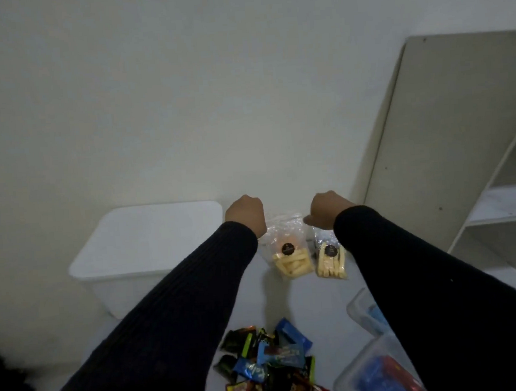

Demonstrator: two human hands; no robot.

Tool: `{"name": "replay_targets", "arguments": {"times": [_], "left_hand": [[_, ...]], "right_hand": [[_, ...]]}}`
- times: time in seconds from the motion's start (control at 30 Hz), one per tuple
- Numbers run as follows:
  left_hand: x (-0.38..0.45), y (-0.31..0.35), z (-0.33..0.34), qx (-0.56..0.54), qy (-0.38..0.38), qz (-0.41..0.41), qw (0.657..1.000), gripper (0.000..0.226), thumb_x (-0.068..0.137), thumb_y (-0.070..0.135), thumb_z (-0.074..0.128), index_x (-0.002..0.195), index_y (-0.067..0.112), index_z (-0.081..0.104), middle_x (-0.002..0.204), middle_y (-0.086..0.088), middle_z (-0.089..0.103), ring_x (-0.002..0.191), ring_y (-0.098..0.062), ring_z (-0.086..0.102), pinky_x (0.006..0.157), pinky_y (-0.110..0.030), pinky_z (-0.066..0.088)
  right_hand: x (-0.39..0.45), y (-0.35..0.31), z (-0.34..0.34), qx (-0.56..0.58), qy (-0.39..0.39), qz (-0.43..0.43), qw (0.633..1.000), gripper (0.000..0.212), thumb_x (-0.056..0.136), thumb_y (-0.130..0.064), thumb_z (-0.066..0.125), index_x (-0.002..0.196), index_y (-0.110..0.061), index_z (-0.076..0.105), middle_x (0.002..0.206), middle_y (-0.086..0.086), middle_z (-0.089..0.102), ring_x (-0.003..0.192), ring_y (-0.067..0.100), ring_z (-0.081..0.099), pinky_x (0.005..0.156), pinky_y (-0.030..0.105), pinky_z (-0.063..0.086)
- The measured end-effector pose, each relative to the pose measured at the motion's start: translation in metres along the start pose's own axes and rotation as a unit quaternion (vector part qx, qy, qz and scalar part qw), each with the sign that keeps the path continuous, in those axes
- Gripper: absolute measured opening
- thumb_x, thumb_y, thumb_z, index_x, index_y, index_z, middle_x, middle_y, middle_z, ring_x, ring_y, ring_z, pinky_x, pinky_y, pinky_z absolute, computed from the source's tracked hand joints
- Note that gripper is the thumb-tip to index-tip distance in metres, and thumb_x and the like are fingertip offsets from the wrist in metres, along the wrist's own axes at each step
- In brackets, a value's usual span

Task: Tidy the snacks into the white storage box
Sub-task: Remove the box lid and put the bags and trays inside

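both arms are stretched forward over the pale surface. the left hand [246, 214] is seen from the back near the top of the left clear bag of pale sticks [289, 248]; whether its fingers pinch the bag's top cannot be told, since they are hidden behind the hand. the right hand [325, 210] is held above the right clear bag of pale sticks [331, 260], its thumb pointing toward the crinkled film between the bags; a firm pinch cannot be confirmed either.

the white storage box [144, 252] stands to the left of both bags, near the wall, and its top looks closed by a flat lid. if the bags are to be moved in, the lid is judged to need lifting first, so one hand is better kept free. the bags are best taken by their gathered tops and kept upright, since the sticks inside look brittle.

a heap of small wrapped snacks [272, 368] lies nearer the person. two clear tubs [372, 367] with blue and red packs sit at the lower right, partly hidden under the right sleeve, which could be knocked on the way back. an open white shelf unit [448, 139] leans in at the right.
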State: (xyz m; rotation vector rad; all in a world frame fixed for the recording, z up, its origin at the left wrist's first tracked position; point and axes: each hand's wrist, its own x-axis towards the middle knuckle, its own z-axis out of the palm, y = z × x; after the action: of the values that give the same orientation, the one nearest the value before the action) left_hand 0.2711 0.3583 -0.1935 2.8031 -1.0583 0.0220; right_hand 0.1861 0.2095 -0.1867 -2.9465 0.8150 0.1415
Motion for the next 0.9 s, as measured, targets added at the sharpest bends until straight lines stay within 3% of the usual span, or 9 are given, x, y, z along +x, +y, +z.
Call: {"name": "replay_targets", "arguments": {"times": [0.1, 0.23, 0.3, 0.33, 0.4, 0.43, 0.57, 0.77, 0.9], "left_hand": [[-0.015, -0.039, -0.023, 0.000, 0.013, -0.049, 0.999, 0.015, 0.086, 0.004, 0.050, 0.096, -0.002, 0.060, 0.102, -0.013, 0.057, 0.091, -0.028, 0.062, 0.066, -0.026, 0.045], [-0.033, -0.091, -0.044, 0.004, 0.034, -0.112, 0.993, 0.016, 0.086, 0.007, 0.050, 0.097, -0.002, 0.058, 0.109, -0.015, 0.058, 0.096, -0.030, 0.062, 0.067, -0.028, 0.044], [-0.042, -0.120, -0.048, 0.001, 0.035, -0.149, 0.988, 0.017, 0.086, 0.009, 0.051, 0.097, -0.002, 0.058, 0.109, -0.015, 0.058, 0.096, -0.031, 0.061, 0.069, -0.029, 0.044], [-0.046, -0.135, -0.048, -0.003, 0.032, -0.165, 0.986, 0.017, 0.086, 0.011, 0.051, 0.096, -0.001, 0.058, 0.109, -0.015, 0.059, 0.094, -0.030, 0.061, 0.068, -0.029, 0.044], [-0.055, -0.167, -0.042, -0.012, 0.027, -0.194, 0.981, 0.017, 0.086, 0.014, 0.051, 0.095, 0.001, 0.059, 0.111, -0.014, 0.061, 0.091, -0.027, 0.058, 0.069, -0.029, 0.044], [-0.059, -0.183, -0.036, -0.021, 0.023, -0.208, 0.978, 0.024, 0.087, 0.017, 0.052, 0.104, 0.002, 0.059, 0.116, -0.013, 0.060, 0.095, -0.026, 0.057, 0.072, -0.029, 0.044], [-0.074, -0.241, -0.004, -0.080, -0.023, -0.245, 0.966, 0.054, 0.089, 0.034, 0.055, 0.138, 0.016, 0.042, 0.136, -0.010, 0.048, 0.129, -0.025, 0.042, 0.098, -0.033, 0.040], [-0.070, -0.315, 0.035, -0.142, -0.063, -0.274, 0.949, 0.070, 0.087, 0.051, 0.055, 0.146, 0.025, 0.028, 0.147, -0.018, 0.032, 0.137, -0.033, 0.029, 0.110, -0.042, 0.032], [-0.050, -0.349, 0.047, -0.171, -0.088, -0.232, 0.954, 0.073, 0.087, 0.057, 0.051, 0.148, 0.025, 0.025, 0.152, -0.012, 0.031, 0.140, -0.031, 0.026, 0.114, -0.040, 0.027]], "right_hand": [[-0.005, -0.039, -0.016, 0.015, 0.020, -0.034, 0.999, 0.045, 0.093, -0.032, 0.050, 0.055, -0.011, 0.038, 0.065, 0.002, 0.045, 0.056, 0.013, 0.043, 0.050, 0.022, 0.032], [-0.001, -0.083, -0.023, 0.029, 0.022, -0.069, 0.997, 0.047, 0.093, -0.036, 0.049, 0.055, -0.010, 0.039, 0.063, 0.001, 0.045, 0.055, 0.012, 0.042, 0.049, 0.023, 0.032], [0.001, -0.104, -0.023, 0.038, 0.005, -0.091, 0.995, 0.043, 0.093, -0.039, 0.048, 0.069, -0.005, 0.055, 0.078, 0.006, 0.058, 0.070, 0.018, 0.055, 0.059, 0.025, 0.041], [0.003, -0.113, -0.021, 0.041, -0.001, -0.106, 0.994, 0.042, 0.094, -0.041, 0.047, 0.089, -0.003, 0.064, 0.095, 0.010, 0.064, 0.087, 0.022, 0.060, 0.072, 0.027, 0.047], [0.002, -0.131, -0.011, 0.061, -0.007, -0.130, 0.990, 0.047, 0.095, -0.041, 0.047, 0.125, -0.006, 0.056, 0.127, 0.011, 0.058, 0.119, 0.026, 0.052, 0.097, 0.032, 0.042], [0.001, -0.138, -0.004, 0.089, -0.014, -0.133, 0.987, 0.050, 0.094, -0.041, 0.050, 0.134, -0.011, 0.050, 0.134, 0.009, 0.054, 0.126, 0.025, 0.047, 0.102, 0.032, 0.038], [0.009, -0.162, 0.035, 0.158, -0.054, -0.126, 0.978, 0.061, 0.088, -0.041, 0.061, 0.142, -0.024, 0.038, 0.145, 0.005, 0.045, 0.131, 0.022, 0.043, 0.106, 0.030, 0.035], [0.030, -0.196, 0.071, 0.165, -0.091, -0.086, 0.978, 0.070, 0.086, -0.042, 0.063, 0.146, -0.026, 0.031, 0.150, 0.003, 0.040, 0.134, 0.024, 0.040, 0.108, 0.030, 0.034], [0.046, -0.213, 0.084, 0.164, -0.098, -0.044, 0.981, 0.072, 0.084, -0.042, 0.066, 0.145, -0.023, 0.034, 0.151, 0.003, 0.037, 0.138, 0.024, 0.036, 0.109, 0.031, 0.031]]}}
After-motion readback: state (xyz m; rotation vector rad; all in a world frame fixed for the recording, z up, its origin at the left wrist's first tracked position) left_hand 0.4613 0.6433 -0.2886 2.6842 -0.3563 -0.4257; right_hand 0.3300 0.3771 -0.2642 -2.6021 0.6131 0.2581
